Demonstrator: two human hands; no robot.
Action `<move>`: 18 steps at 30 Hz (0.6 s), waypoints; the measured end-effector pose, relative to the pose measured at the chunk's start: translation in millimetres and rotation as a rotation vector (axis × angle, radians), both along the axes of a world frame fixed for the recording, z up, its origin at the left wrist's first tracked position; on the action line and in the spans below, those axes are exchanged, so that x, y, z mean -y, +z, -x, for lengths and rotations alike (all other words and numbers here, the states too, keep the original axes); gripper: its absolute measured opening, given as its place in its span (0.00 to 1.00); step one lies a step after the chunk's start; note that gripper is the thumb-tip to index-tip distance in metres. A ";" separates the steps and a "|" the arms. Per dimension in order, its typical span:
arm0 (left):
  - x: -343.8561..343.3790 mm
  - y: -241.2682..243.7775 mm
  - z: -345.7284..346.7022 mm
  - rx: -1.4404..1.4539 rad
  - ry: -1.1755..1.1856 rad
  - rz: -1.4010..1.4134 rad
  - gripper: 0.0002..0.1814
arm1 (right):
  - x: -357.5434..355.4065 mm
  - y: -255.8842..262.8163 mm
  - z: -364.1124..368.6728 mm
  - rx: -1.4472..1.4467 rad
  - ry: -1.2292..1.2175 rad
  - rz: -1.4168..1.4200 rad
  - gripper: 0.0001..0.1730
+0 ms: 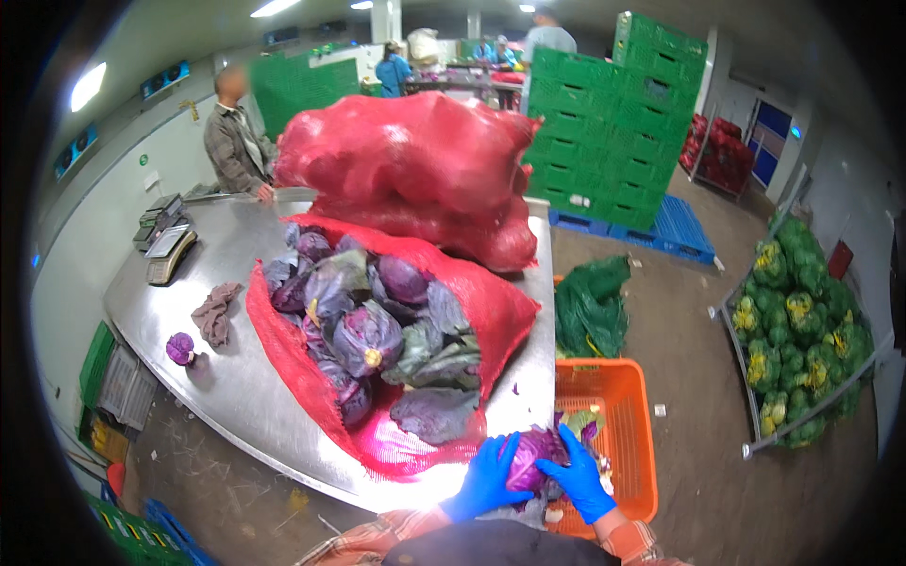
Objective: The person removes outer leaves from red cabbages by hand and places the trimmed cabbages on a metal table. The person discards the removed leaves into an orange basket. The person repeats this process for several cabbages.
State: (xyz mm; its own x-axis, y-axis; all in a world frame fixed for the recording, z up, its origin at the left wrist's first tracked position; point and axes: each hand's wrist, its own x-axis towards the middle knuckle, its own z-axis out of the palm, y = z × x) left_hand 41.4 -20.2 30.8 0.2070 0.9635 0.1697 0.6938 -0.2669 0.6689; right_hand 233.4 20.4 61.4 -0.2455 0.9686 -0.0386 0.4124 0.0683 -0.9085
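Note:
A purple cabbage head (525,463) is between my hands, over the table edge and beside an orange plastic crate (640,424). My left hand (488,472), in a blue glove, grips it from the left. My right hand (575,472), gloved too, has its fingers at the cabbage's right side, near dark purple leaf pieces. An open red mesh sack (283,368) lies on the steel table (241,417), full of red cabbages (367,338) with loose outer leaves (435,414). A small trimmed red cabbage (180,349) sits at the table's left, near a crumpled brown cloth (214,315).
Filled red sacks (417,156) are stacked at the table's far side. A person (237,134) stands behind its far left edge, near scales (170,255). Stacked green crates (601,134), a green mesh sack (593,308) and a cart of green-sacked produce (800,325) are to the right.

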 end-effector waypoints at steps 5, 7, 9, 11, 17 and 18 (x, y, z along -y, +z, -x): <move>1.8 -5.4 2.0 0.111 0.162 0.165 0.66 | -8.2 -10.6 11.0 -0.198 0.044 0.143 0.26; -2.3 -9.9 2.8 0.209 0.131 0.132 0.66 | -16.4 -32.7 4.4 -0.208 0.018 0.138 0.22; -7.1 -8.4 9.0 0.150 0.104 0.085 0.66 | -32.0 -25.6 -3.7 -0.128 -0.044 0.209 0.22; -3.1 -14.0 10.2 0.140 0.107 0.088 0.67 | -25.2 -30.3 -11.6 -0.021 -0.141 0.048 0.23; -3.0 -8.9 2.6 0.116 0.058 0.078 0.66 | 2.6 -0.3 9.2 0.121 0.043 -0.147 0.26; -3.2 -13.2 3.2 0.083 0.073 0.041 0.67 | 1.3 -3.5 10.3 0.166 0.088 -0.221 0.26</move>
State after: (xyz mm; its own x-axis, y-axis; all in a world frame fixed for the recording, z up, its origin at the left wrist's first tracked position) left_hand 38.2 -17.0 17.6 0.1225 0.9821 0.1430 0.6524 -0.1883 0.7341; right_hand 223.1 19.0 57.9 -0.3370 0.9332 0.1248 0.5379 0.2996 -0.7880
